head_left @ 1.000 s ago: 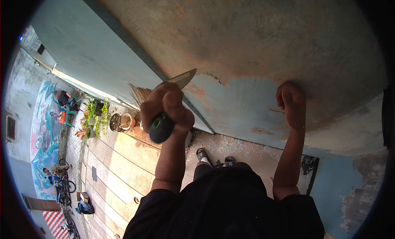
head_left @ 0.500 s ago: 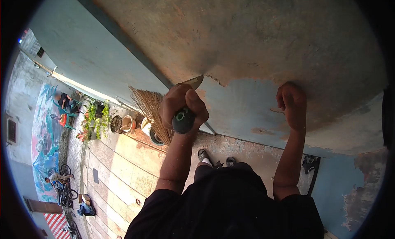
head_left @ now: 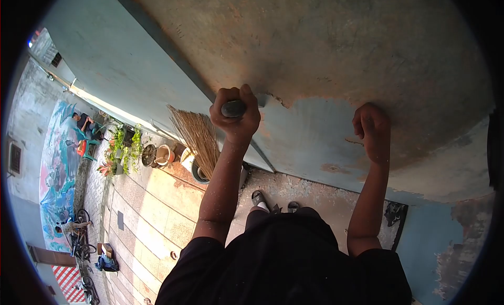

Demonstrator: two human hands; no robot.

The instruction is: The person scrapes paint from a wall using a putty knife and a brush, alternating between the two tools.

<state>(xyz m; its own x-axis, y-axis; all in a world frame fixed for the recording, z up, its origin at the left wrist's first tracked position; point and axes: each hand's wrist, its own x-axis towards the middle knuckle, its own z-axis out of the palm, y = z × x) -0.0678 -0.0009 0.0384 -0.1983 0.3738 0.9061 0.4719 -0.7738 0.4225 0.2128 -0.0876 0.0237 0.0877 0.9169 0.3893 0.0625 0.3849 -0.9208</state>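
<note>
Grips a scraper (head_left: pixel 232 108) in the left hand (head_left: pixel 237 124), fist wrapped fully round the dark handle, butt end toward the camera. Holds the tool against the wall (head_left: pixel 325 48), right at the ragged line between blue paint (head_left: pixel 310 137) and the bare, rust-brown patch (head_left: pixel 341 58) above it. Hides most of the blade behind the knuckles; impossible to tell how much of it meets the surface.

Braces the right hand (head_left: pixel 371 129) on the same wall, well apart from the scraper, curled shut into a fist with nothing seen in it, knuckles on the paint just beside a small chip (head_left: pixel 353 141).

Stands close to the wall in a black shirt (head_left: pixel 283 263) and sandals (head_left: pixel 257 197), toes on speckled, gritty ground (head_left: pixel 315 187).

Under the left arm, by the wall's corner: a broom (head_left: pixel 197 139), straw bristles fanned out. Just beyond it, pots (head_left: pixel 160 155) and plants (head_left: pixel 118 147) in a row along the edge of a tiled yard (head_left: pixel 152 210).

Farther off, at the left edge of the view: a mural (head_left: pixel 52 168) in blues and pinks, bicycles (head_left: pixel 79 239) parked at its foot, and a person (head_left: pixel 81 121) seated near the plants, too small to make out further.
</note>
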